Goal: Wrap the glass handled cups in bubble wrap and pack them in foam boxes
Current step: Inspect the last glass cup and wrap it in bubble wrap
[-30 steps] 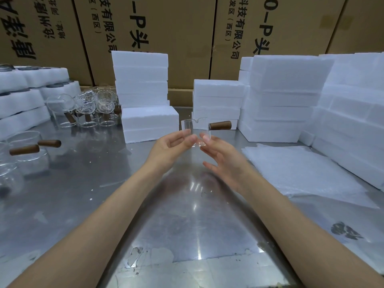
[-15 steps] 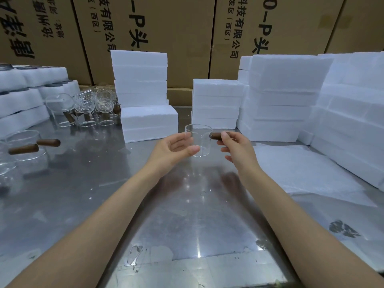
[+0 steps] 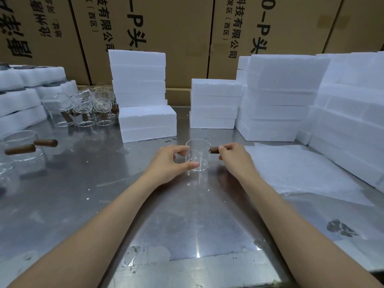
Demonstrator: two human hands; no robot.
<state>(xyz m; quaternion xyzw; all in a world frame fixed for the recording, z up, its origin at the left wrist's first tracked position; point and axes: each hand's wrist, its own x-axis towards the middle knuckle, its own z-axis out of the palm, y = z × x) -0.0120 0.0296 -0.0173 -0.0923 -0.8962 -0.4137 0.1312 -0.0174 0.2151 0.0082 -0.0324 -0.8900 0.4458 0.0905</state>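
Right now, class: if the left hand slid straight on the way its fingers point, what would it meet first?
The left hand already grips the clear glass cup; beyond it, probably the right hand pinching the brown wooden handle.

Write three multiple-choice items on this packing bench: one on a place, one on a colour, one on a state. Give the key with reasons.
1. Where does the bubble wrap lie relative to the held glass cup?
A. To its right
B. To its left
C. Under it

2. What colour is the cup's handle?
A. White
B. Brown
C. Blue

3. How is the held cup oriented?
A. Upside down
B. On its side
C. Upright

Key: A, the sheet lies right of the right hand; B, brown wood shows by the fingers; C, its open rim faces up beside the left hand.
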